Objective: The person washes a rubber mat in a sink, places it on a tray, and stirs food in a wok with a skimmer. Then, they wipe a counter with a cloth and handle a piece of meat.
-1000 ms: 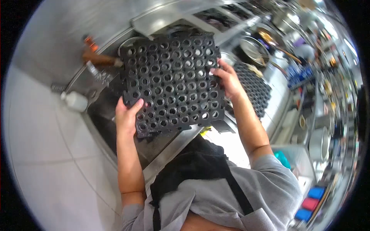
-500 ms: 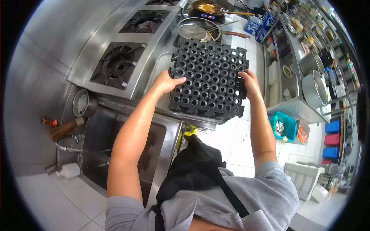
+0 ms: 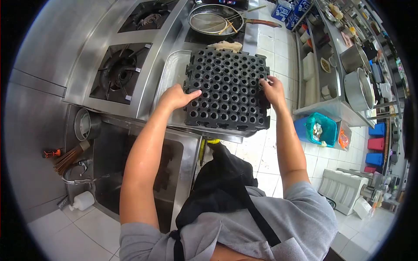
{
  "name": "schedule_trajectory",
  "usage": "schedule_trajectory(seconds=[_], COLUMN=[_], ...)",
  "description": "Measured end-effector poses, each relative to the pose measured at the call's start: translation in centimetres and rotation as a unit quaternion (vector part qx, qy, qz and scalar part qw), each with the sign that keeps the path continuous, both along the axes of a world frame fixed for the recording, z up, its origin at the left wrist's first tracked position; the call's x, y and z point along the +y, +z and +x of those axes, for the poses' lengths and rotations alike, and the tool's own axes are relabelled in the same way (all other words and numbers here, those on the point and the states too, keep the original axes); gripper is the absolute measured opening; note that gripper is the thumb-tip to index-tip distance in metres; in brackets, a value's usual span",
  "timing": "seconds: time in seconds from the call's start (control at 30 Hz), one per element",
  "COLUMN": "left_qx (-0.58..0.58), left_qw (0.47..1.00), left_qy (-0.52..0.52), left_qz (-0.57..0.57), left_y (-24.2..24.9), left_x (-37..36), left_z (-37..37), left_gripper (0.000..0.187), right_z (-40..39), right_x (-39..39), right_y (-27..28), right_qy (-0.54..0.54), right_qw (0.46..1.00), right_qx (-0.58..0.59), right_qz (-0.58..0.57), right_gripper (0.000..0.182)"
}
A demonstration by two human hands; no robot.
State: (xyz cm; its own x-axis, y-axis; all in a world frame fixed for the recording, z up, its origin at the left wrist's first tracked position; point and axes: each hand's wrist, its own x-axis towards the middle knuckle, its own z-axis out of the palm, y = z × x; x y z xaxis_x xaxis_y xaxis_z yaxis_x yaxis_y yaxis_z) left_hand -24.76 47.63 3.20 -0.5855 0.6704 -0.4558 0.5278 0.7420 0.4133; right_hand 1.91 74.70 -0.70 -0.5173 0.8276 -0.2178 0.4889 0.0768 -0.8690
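Observation:
A black perforated rubber mat (image 3: 228,89), square with interlocking edges, lies over a metal tray (image 3: 166,76) on the steel counter. At the mat's left edge, my left hand (image 3: 177,96) grips it with the thumb on top and the fingers hidden beneath. My right hand (image 3: 273,90) holds the opposite edge, its thumb also resting on the upper face. Just beyond the mat's far edge, a tan cloth-like piece (image 3: 225,46) pokes out.
A frying pan (image 3: 201,24) with a strainer and chopsticks sits beyond the mat. Gas burners (image 3: 121,75) are on the left, above a sink (image 3: 165,174) with running water. To the right stand a teal-lined bin (image 3: 333,128) and steel shelving (image 3: 320,106) with pots.
The mat has moved slightly left and nearer the counter, both hands still on it. More of the tray and the tan piece show. The view has shifted.

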Motion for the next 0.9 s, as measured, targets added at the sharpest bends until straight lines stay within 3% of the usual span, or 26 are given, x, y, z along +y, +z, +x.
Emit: schedule_trajectory(seconds=[0.07, 0.1, 0.13, 0.17, 0.2, 0.27, 0.3, 0.33, 0.37, 0.4, 0.47, 0.53, 0.6, 0.7, 0.73, 0.8, 0.9], left_qx=[0.051, -0.087, -0.223, -0.104, -0.103, -0.015, -0.092, -0.114, -0.115, -0.110, -0.100, -0.116, -0.073, -0.056, -0.050, -0.100, -0.120], left_qw=[0.999, 0.995, 0.970, 0.984, 0.982, 0.932, 0.868, 0.823, 0.790, 0.753, 0.692, 0.638, 0.594, 0.481, 0.475, 0.517, 0.572], left_qy=[0.010, 0.049, 0.088, 0.100, 0.110, 0.138, 0.188, 0.227, 0.267, 0.307, 0.385, 0.481, 0.569, 0.662, 0.666, 0.661, 0.639], left_qz=[-0.005, 0.013, 0.034, 0.109, 0.112, 0.336, 0.449, 0.508, 0.541, 0.571, 0.602, 0.591, 0.564, 0.573, 0.573, 0.534, 0.501], left_y=[0.2, 1.1, 1.5, -2.7, -1.7, 1.9, 2.6, 4.6, 5.9, 6.4, 5.8, 4.1, 0.5, -4.9, -6.0, -7.7, -7.9], left_x=[-0.6, -0.7, -0.9, -1.2, -2.0, -4.4, -5.8, -8.0, -10.8, -14.0, -21.6, -30.2, -38.6, -49.3, -51.4, -54.5, -52.2], left_z=[-0.1, -0.2, -0.6, -1.8, -1.8, -1.0, -1.3, -0.8, -0.7, -0.3, -0.4, -1.2, -2.6, -4.7, -4.9, -4.7, -3.3], left_gripper=[0.085, 0.086, 0.086, 0.073, 0.073, 0.062, 0.046, 0.033, 0.029, 0.025, 0.025, 0.029, 0.032, 0.033, 0.033, 0.036, 0.035], right_z=[1.6, 2.7, 3.6, 4.8, 5.6, 6.0, 6.1, 5.3, 5.6, 6.5, 6.8, 5.6, 5.1, 5.3, 5.1, 5.5, 5.1], right_x=[-0.5, -0.6, -1.6, -1.8, -1.9, -4.7, -4.8, -5.8, -5.0, -3.3, -2.9, -5.5, -6.0, -5.0, -5.5, -5.2, -5.5], right_y=[-1.2, -0.7, -0.6, -2.3, -4.3, -4.4, -5.0, -3.7, -5.9, -8.5, -7.8, -5.1, -5.2, -6.6, -6.2, -6.3, -4.2], right_qy=[-0.085, -0.083, -0.098, -0.073, -0.044, -0.060, -0.048, -0.072, -0.056, -0.037, -0.004, 0.007, 0.000, -0.003, -0.010, 0.000, 0.009], right_qw=[0.959, 0.993, 0.974, 0.947, 0.906, 0.929, 0.925, 0.927, 0.940, 0.950, 0.887, 0.881, 0.884, 0.884, 0.880, 0.885, 0.901], right_qx=[-0.027, 0.081, 0.148, 0.194, 0.235, 0.215, 0.237, 0.238, 0.231, 0.223, 0.245, 0.282, 0.279, 0.264, 0.261, 0.257, 0.220], right_qz=[0.270, 0.035, -0.143, -0.247, -0.348, -0.294, -0.292, -0.279, -0.245, -0.214, -0.392, -0.379, -0.376, -0.386, -0.397, -0.388, -0.375], right_gripper=[0.064, 0.072, 0.077, 0.078, 0.079, 0.087, 0.087, 0.075, 0.074, 0.073, 0.060, 0.051, 0.046, 0.047, 0.047, 0.049, 0.055])
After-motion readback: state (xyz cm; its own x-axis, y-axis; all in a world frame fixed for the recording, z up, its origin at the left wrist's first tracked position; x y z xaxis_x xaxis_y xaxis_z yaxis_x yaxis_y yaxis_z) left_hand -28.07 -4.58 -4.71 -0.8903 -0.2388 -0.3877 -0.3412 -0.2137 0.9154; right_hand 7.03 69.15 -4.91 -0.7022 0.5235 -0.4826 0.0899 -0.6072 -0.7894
